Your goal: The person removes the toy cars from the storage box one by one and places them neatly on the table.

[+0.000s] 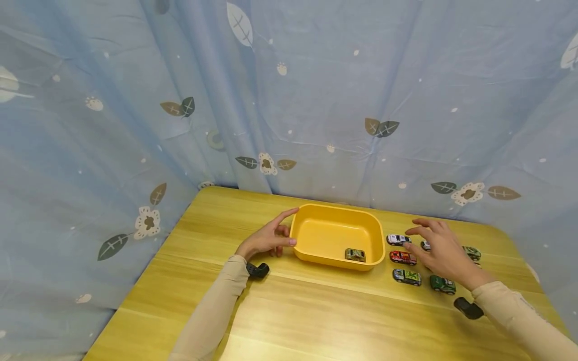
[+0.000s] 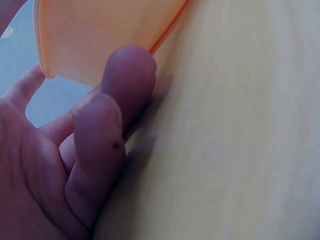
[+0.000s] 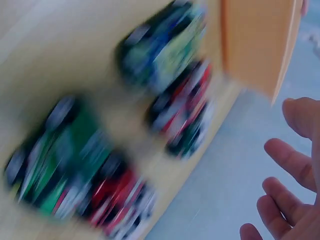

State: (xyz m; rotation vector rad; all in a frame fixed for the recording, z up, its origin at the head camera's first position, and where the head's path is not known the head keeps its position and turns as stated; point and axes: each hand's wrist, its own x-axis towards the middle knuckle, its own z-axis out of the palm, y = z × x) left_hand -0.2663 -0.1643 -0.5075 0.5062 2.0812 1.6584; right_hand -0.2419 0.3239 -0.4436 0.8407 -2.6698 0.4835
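A yellow plastic bin [image 1: 334, 209] stands toward the back of the table, with a camouflage toy car [image 1: 355, 254] in its near right corner. My left hand [image 1: 267, 238] holds the bin's left end, index finger at the far corner and thumb near the front corner. Just right of the bin, my right hand [image 1: 444, 253] hovers over the toy cars, fingers spread and nothing in them. About it lie a white car [image 1: 397, 239], a red car [image 1: 403, 257], a blue-and-green car [image 1: 407, 277] and a dark green car [image 1: 442, 284]. Another white car [image 1: 425, 245] is partly hidden by the hand.
A camouflage green car [image 1: 472, 252] lies beyond my right hand, partly covered. Black wrist devices hang below the left wrist [image 1: 258, 271] and right wrist [image 1: 468, 308]. A blue patterned curtain [image 1: 325, 100] borders the wooden table [image 1: 307, 311] at the back and left.
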